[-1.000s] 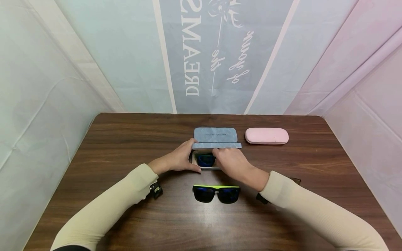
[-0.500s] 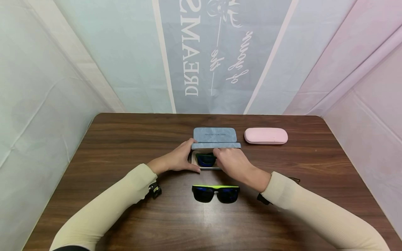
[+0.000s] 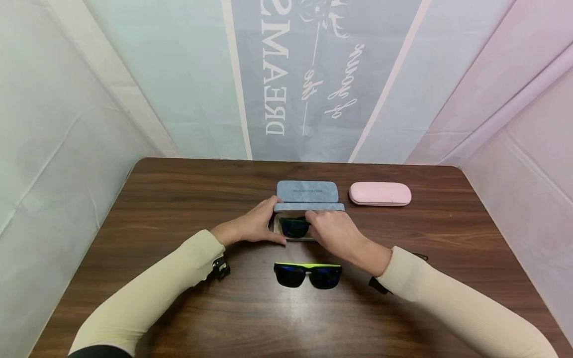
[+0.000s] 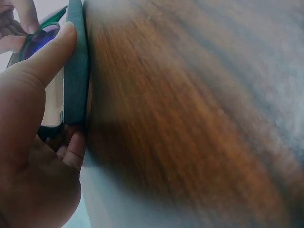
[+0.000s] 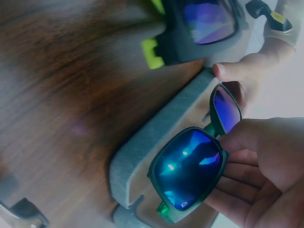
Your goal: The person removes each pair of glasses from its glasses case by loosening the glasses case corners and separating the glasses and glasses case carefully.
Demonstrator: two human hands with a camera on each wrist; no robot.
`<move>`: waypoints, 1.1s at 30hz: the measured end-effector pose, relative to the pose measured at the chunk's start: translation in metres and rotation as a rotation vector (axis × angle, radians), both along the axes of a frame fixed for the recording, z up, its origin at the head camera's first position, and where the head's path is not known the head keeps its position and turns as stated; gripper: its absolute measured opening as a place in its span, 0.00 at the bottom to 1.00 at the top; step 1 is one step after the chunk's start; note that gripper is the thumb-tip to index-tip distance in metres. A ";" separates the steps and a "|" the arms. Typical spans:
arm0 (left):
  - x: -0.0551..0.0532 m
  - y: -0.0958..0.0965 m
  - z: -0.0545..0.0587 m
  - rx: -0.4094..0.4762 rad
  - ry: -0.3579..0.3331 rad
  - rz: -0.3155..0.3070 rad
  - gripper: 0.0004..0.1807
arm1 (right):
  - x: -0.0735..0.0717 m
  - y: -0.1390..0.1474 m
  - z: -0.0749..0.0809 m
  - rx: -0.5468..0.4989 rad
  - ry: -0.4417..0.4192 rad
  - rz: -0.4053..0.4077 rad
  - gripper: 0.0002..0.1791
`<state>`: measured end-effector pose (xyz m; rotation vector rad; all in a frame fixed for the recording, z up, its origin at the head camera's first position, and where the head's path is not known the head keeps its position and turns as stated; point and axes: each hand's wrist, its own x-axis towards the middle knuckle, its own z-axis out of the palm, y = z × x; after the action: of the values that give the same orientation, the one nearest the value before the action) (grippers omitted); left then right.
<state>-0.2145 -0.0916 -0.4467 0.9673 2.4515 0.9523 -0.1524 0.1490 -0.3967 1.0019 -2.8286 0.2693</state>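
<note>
A blue eyeglass case [image 3: 307, 192] lies with its lid up on the wooden table. My left hand [image 3: 256, 222] holds the case by its left end; in the left wrist view the thumb [image 4: 59, 47] lies along the front wall and other fingers curl at the end. Green-framed sunglasses [image 5: 190, 171] with mirrored blue lenses are over the case's pale inside, tilted in the right wrist view. My right hand [image 3: 333, 231] pinches them at the bridge between thumb and fingers, hiding their right part in the head view. Black sunglasses with a lime-green top [image 3: 308, 276] rest nearer me.
To the right of the blue case is a closed pink eyeglass case [image 3: 380, 194]. Part of another pair of glasses [image 3: 421, 256] shows behind the right sleeve. A printed cloth backdrop [image 3: 313, 79] stands along the table's far edge.
The green-framed sunglasses have shifted slightly to the right with my right hand. My left hand keeps its hold on the case, which has stayed in place.
</note>
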 end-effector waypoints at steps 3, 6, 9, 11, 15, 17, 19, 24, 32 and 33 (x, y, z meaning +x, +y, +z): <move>0.000 0.000 -0.001 0.001 0.006 -0.001 0.50 | 0.001 -0.001 0.005 -0.024 -0.009 -0.002 0.12; -0.001 0.000 -0.001 0.014 0.011 -0.006 0.49 | 0.002 -0.001 0.010 -0.050 -0.024 -0.005 0.13; -0.002 0.001 -0.002 0.027 0.009 -0.006 0.48 | 0.003 -0.003 0.015 -0.076 -0.042 -0.001 0.12; -0.003 0.001 -0.003 0.034 0.009 -0.005 0.48 | 0.004 -0.004 0.018 -0.092 -0.058 0.011 0.13; -0.005 0.000 -0.003 0.013 0.000 -0.003 0.46 | 0.008 -0.009 0.025 -0.115 -0.103 0.039 0.09; -0.006 -0.001 -0.003 -0.004 -0.007 -0.007 0.45 | 0.011 -0.012 0.028 -0.124 -0.126 0.053 0.06; -0.007 -0.002 -0.003 -0.021 -0.011 -0.013 0.43 | 0.014 -0.015 0.031 -0.138 -0.148 0.066 0.04; -0.009 -0.002 -0.004 -0.030 -0.009 -0.016 0.42 | 0.021 -0.025 0.033 -0.146 -0.170 0.087 0.05; -0.007 0.000 -0.006 -0.008 0.037 -0.021 0.43 | 0.029 -0.042 0.031 -0.149 -0.188 0.101 0.07; -0.007 0.001 -0.005 -0.009 0.036 -0.020 0.43 | 0.030 -0.044 0.031 -0.152 -0.206 0.107 0.07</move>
<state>-0.2211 -0.0911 -0.4521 1.0123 2.4691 0.9246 -0.1225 0.1051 -0.3658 1.1537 -2.8817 0.6230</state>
